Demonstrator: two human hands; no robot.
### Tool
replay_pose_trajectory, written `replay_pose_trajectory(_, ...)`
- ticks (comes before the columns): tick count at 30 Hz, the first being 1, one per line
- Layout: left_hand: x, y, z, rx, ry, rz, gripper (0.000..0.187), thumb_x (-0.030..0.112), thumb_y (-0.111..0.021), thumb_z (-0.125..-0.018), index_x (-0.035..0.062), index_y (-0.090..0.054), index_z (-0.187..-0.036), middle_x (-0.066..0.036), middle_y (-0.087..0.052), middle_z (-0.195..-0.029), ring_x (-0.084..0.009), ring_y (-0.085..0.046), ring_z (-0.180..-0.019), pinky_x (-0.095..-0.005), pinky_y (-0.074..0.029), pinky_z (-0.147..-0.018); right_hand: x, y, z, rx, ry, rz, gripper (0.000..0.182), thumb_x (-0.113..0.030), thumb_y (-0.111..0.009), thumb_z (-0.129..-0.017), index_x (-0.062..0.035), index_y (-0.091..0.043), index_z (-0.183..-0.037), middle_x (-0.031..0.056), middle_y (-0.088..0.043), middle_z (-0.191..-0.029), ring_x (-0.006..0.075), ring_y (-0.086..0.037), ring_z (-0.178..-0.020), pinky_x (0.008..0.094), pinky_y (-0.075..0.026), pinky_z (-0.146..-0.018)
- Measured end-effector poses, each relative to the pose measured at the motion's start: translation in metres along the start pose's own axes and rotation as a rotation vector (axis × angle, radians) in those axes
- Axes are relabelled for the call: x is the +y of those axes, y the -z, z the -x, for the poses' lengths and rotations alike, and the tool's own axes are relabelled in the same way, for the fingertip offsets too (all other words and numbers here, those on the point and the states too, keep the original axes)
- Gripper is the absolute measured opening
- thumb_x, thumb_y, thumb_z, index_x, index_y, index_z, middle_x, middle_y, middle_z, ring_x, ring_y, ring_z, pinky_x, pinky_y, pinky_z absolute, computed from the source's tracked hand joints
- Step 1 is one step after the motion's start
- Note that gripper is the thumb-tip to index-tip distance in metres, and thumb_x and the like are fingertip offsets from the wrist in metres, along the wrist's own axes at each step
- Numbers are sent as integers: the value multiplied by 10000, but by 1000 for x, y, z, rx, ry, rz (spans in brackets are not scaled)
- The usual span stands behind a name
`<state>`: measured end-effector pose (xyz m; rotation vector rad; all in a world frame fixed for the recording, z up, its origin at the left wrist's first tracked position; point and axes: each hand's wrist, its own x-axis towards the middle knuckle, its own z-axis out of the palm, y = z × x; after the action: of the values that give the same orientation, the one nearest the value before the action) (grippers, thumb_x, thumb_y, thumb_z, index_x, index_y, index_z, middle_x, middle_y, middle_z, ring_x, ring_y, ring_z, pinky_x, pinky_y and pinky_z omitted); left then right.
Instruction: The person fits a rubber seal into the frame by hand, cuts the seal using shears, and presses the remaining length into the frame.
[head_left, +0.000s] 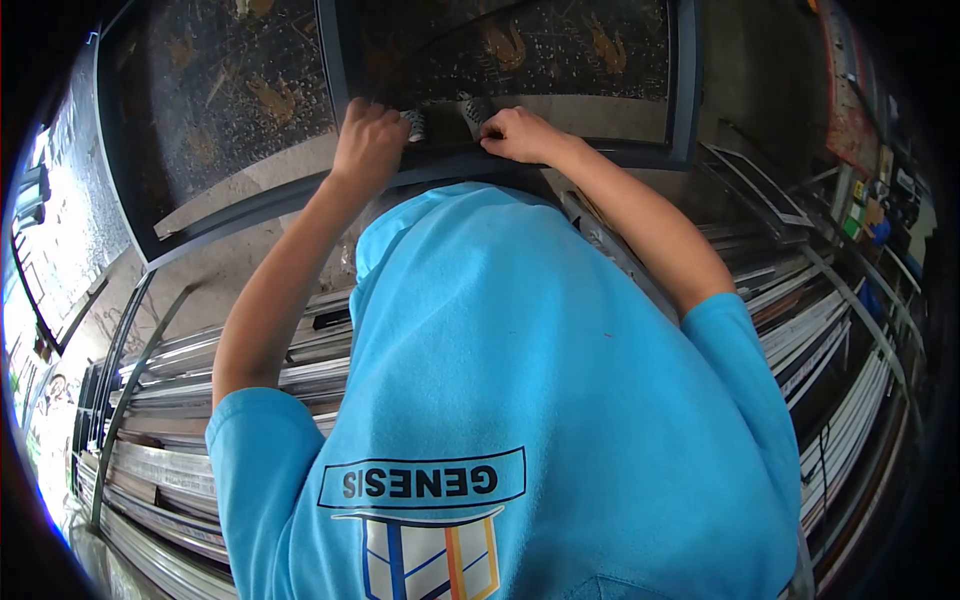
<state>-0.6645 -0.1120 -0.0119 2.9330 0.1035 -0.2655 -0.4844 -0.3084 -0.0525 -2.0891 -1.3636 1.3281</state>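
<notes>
A large dark grey metal frame [240, 240] with a middle bar lies in front of me. My left hand [368, 135] is closed at the place where the middle bar meets the near bar, knuckles up, its fingertips hidden. To its right, my right hand [520, 135] has thumb and fingers curled together just above the near bar. I cannot tell what either hand pinches. A thin dark line [440, 40] curves across the right-hand opening of the frame. Between the hands, patterned shoes [414, 125] show within the frame's opening.
Long metal profiles lie stacked on racks to the left [170, 465] and right [815, 340]. A smaller frame [755, 185] leans at the right. Further right is a cluttered shelf with coloured items [865, 215]. Brown marks [275, 100] dot the dark surface inside the frame.
</notes>
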Motion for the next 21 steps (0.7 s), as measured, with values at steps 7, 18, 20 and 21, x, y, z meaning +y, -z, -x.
replay_pose_trajectory(7,16,-10,-12,-175,45,394,181,200,-651,-790,98,-691,-935,-80,-675,-932,-245,-636,-987,-425,-400,-980,-19,2,0,2,-14,137,208,-185,-635,-752,-34,-671,-890,184,-683,-879,377,-644,-883,464,-509,-791)
replay_pose_trajectory(18,38,-43,-49,-94,-42,579,157,114,-621,-718,63,-658,-862,-140,-660,-938,-337,-640,-926,-447,-514,-809,-21,3,-3,6,-101,145,257,-137,-694,-702,-11,-626,-916,231,-662,-919,414,-622,-929,488,-501,-799)
replay_pose_trajectory(20,40,-46,-49,-82,-22,596,164,104,-620,-708,59,-656,-861,-142,-658,-937,-340,-638,-930,-448,-515,-805,-21,3,-5,8,-101,152,250,-134,-691,-701,-10,-630,-909,232,-663,-919,415,-621,-932,486,-502,-801)
replay_pose_trajectory(21,41,-48,-49,-72,-1,611,171,93,-618,-698,54,-654,-860,-145,-656,-936,-342,-636,-934,-450,-516,-801,-21,2,-5,9,-100,158,242,-131,-688,-699,-10,-634,-902,233,-663,-918,416,-621,-935,485,-502,-802)
